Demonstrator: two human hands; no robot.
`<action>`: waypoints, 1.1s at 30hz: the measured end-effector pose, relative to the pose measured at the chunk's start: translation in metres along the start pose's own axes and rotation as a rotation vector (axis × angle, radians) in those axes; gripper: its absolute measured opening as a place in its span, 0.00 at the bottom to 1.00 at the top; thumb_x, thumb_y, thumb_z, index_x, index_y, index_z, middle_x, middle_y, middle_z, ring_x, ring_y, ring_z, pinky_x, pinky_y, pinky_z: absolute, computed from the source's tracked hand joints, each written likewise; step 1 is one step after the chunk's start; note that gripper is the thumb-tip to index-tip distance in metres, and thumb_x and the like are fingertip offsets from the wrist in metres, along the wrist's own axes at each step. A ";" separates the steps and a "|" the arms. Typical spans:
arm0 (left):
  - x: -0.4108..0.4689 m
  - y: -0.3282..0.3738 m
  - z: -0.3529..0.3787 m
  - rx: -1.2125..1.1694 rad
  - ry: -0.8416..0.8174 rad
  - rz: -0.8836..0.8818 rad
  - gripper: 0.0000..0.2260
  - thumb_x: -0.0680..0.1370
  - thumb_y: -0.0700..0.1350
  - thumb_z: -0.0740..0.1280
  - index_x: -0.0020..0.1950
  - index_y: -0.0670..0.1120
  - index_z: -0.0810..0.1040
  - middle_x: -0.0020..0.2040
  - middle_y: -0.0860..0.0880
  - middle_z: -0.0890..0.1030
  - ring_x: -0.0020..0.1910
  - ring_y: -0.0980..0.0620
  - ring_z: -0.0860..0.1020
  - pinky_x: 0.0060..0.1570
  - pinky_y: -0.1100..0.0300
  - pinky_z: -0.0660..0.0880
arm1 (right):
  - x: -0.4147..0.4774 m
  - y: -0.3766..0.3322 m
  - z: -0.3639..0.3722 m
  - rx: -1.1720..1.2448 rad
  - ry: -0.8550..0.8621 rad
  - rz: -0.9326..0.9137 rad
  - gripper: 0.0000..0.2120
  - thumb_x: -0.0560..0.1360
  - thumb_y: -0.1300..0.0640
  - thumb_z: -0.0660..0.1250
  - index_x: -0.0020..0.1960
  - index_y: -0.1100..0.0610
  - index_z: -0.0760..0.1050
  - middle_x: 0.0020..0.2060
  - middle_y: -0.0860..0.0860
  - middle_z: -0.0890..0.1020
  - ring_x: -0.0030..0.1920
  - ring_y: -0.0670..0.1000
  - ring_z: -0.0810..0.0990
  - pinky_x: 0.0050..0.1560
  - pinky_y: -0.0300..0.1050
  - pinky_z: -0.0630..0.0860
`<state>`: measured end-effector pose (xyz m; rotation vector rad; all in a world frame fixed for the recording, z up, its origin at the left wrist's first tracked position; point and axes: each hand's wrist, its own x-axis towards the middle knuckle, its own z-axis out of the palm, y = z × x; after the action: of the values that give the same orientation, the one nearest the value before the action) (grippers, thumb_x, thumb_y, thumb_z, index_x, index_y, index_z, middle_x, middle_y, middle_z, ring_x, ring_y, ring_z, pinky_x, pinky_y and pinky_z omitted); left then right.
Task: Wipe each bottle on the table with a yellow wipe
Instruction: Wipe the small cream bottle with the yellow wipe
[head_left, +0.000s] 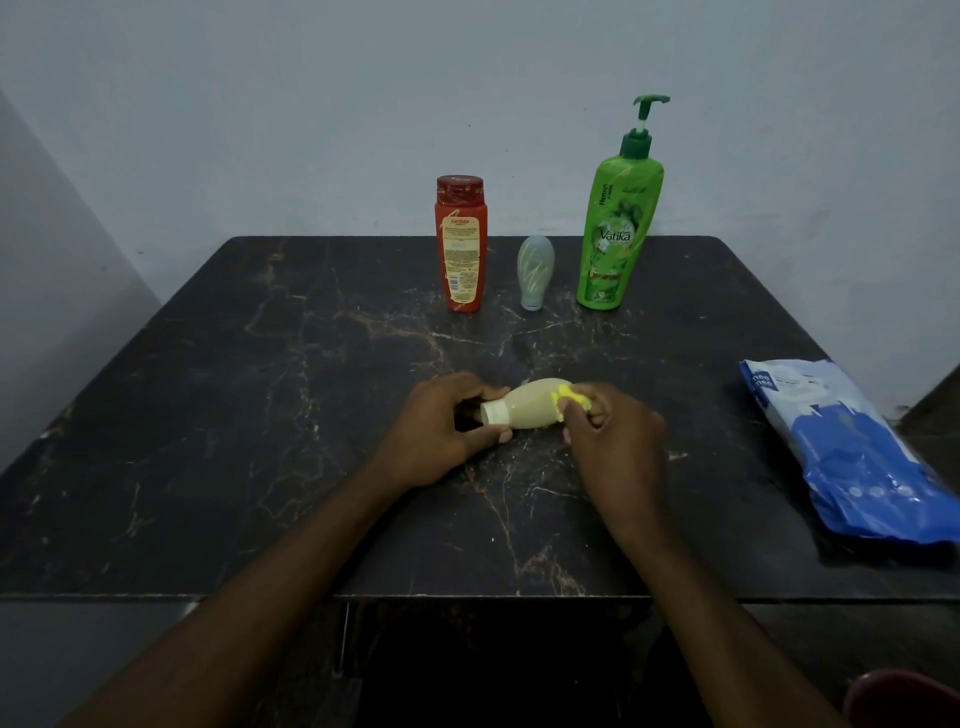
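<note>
A small beige bottle (527, 408) with a white cap lies on its side over the middle of the dark marble table (260, 415). My left hand (441, 431) grips its cap end. My right hand (613, 441) pinches a crumpled yellow wipe (727, 397) against the bottle's base end. At the back stand a red bottle (461, 244), a small grey-green tube (535, 271) on its cap, and a tall green pump bottle (618, 228).
A blue and white wipes pack (852, 452) lies at the table's right edge. A pale wall rises right behind the bottles. Something red (904, 701) shows at the bottom right, below the table's front edge.
</note>
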<state>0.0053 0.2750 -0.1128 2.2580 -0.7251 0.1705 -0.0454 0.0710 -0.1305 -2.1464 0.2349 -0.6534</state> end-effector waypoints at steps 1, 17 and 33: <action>0.000 0.000 0.000 -0.003 0.001 -0.001 0.20 0.72 0.47 0.80 0.63 0.47 0.83 0.53 0.55 0.83 0.51 0.59 0.80 0.50 0.66 0.76 | 0.002 0.002 -0.001 0.037 0.008 0.041 0.10 0.76 0.51 0.69 0.56 0.51 0.82 0.41 0.48 0.86 0.41 0.46 0.84 0.47 0.48 0.82; -0.003 0.005 0.001 0.016 0.008 -0.030 0.15 0.71 0.46 0.80 0.54 0.47 0.81 0.52 0.56 0.83 0.50 0.59 0.80 0.53 0.55 0.78 | 0.004 -0.001 -0.006 0.053 0.046 -0.035 0.11 0.77 0.56 0.71 0.59 0.54 0.83 0.51 0.49 0.86 0.48 0.48 0.84 0.54 0.49 0.81; -0.003 0.007 0.000 0.012 -0.002 -0.020 0.15 0.71 0.44 0.80 0.54 0.49 0.79 0.51 0.58 0.82 0.51 0.62 0.80 0.49 0.70 0.75 | -0.004 -0.009 -0.005 0.020 -0.154 -0.285 0.15 0.77 0.61 0.69 0.64 0.57 0.79 0.51 0.49 0.78 0.48 0.45 0.78 0.47 0.26 0.71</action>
<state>-0.0012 0.2720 -0.1092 2.2763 -0.7040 0.1629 -0.0525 0.0748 -0.1224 -2.2180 -0.1631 -0.6426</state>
